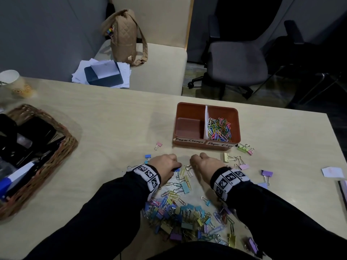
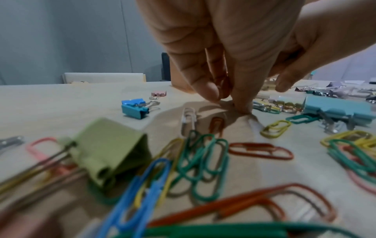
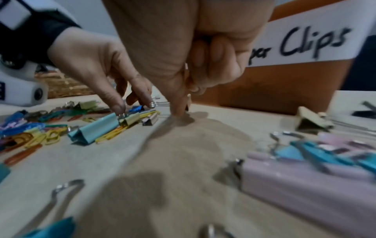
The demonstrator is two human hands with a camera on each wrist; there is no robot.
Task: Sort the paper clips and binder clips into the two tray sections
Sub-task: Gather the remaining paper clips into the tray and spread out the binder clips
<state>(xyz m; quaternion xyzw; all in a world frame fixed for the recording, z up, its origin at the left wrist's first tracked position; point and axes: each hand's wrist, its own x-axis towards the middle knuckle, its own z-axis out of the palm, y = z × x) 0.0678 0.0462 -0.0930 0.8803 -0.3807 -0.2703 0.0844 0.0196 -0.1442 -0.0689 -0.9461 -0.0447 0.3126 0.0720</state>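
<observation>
Left hand palm down near the table's front edge, fingers curled with tips pressed to the wood amid the clip pile, anything pinched impossible to tell; right hand just beside it, fingers bunched, tips on the tabletop, grip equally unclear. Mixed paper clips and binder clips strewn between and behind both wrists. Orange tray beyond the hands toward the far edge, right section holding paper clips; wicker basket at the left edge.
</observation>
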